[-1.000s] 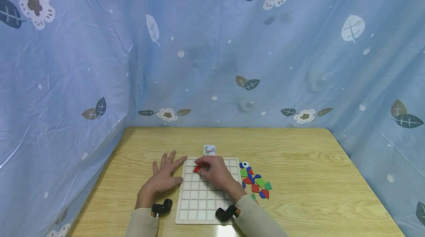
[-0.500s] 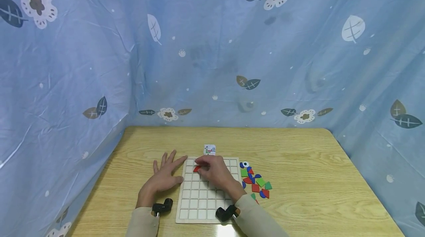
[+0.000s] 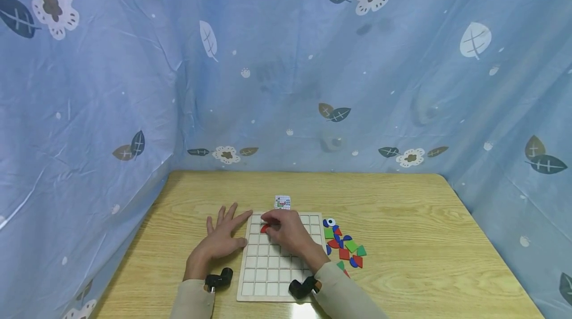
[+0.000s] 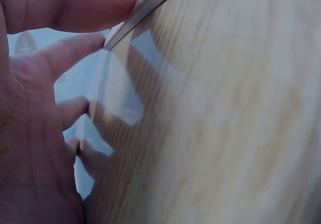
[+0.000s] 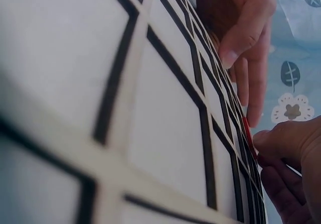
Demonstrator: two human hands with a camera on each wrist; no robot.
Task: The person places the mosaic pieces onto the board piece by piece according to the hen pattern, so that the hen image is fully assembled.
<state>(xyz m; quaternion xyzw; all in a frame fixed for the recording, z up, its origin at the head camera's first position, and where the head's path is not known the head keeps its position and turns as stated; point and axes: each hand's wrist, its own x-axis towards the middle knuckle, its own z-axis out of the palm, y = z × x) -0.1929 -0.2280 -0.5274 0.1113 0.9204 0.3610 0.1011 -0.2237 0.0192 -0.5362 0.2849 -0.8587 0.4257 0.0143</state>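
While a blue curtain printed with leaves and flowers runs past the head view's upper and side edges, a wood-grained counter spreads below it, its near edge cut off. On the counter lies a pale gridded board, several of its cells hidden under the right arm; in the right wrist view its nearest squares blur. Both sleeves, the left and the right, leave the frame at the bottom. The left hand has its grip spread, fingers extended, with index finger and thumb touching the board's left edge; its wrist view crops the thumb. The right hand reaches over the board's upper part, its grip pinching a red piece between thumb and index finger. Beyond the board sits a small card, its print too tiny to make out. Loose coloured pieces lie just beside the board's right edge, the nearest partly covered by the right sleeve. Held over the board's upper-left cells, the red piece is mostly masked by fingers, so its full outline cannot be told.
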